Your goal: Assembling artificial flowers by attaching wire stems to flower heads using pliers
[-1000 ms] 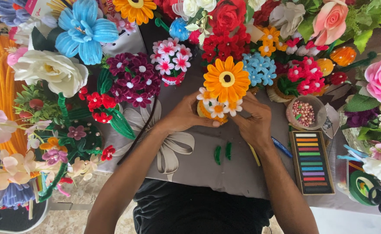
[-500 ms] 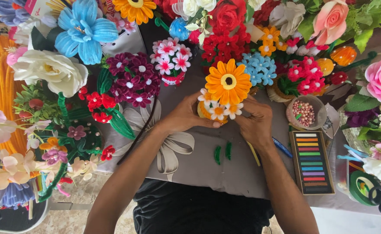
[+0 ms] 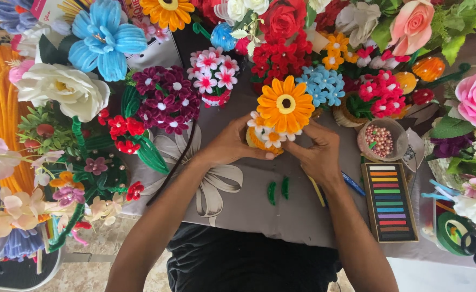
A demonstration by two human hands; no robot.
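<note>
Two hands, left and right, meet at one orange flower. Two green pieces lie on one grey cloth. One bead bowl, one box of coloured sticks and one large blue flower complete the count

Craft workspace, handmade flowers, pastel chalks, beads

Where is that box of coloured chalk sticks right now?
In the head view, the box of coloured sticks lies on the grey cloth at the right, beside the right hand's forearm, just below the bowl of beads.
</note>
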